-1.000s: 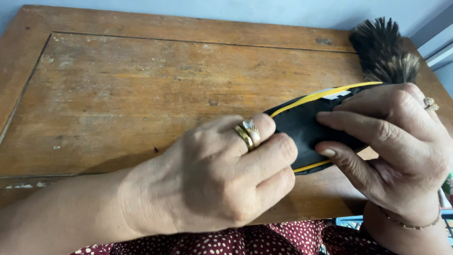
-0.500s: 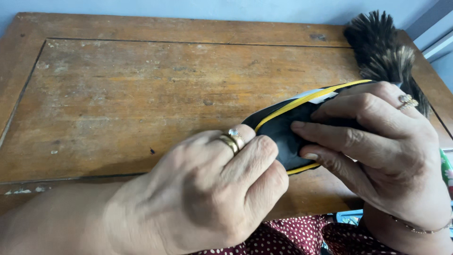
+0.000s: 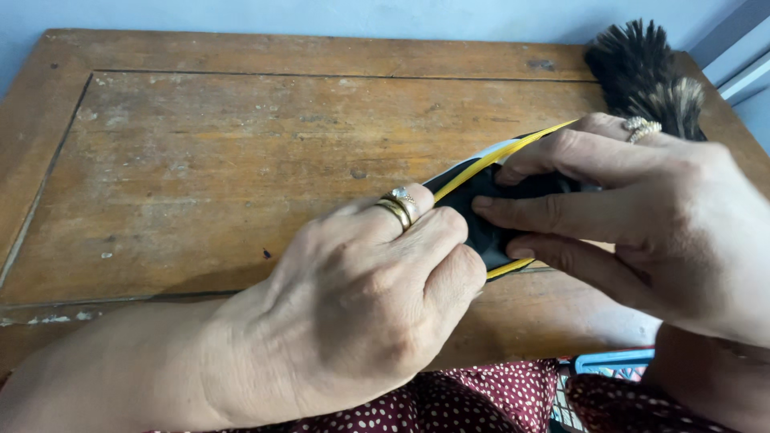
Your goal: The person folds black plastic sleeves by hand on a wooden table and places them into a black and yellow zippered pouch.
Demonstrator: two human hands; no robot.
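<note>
While the left hand [image 3: 353, 313] pinches one end of a black yellow-edged fabric piece [image 3: 489, 200], the right hand [image 3: 642, 216] grips it above the wooden bench [image 3: 200, 160], near a feather duster [image 3: 642, 72].

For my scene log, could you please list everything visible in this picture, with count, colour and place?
wooden table: one, worn brown with a framed panel, fills most of the view
black piece with yellow edging: one, black with yellow trim, on the table right of centre, between both hands
feather brush: one, dark brown bristles, far right corner of the table
blue basket: one, only an edge shows, bottom right below the table
dotted garment: one, dark red with white dots, bottom edge
gold rings: two stacked, on a left-hand finger
left hand: one, knuckles up, pinching the black piece's near end
right hand: one, fingers laid over the black piece
</note>
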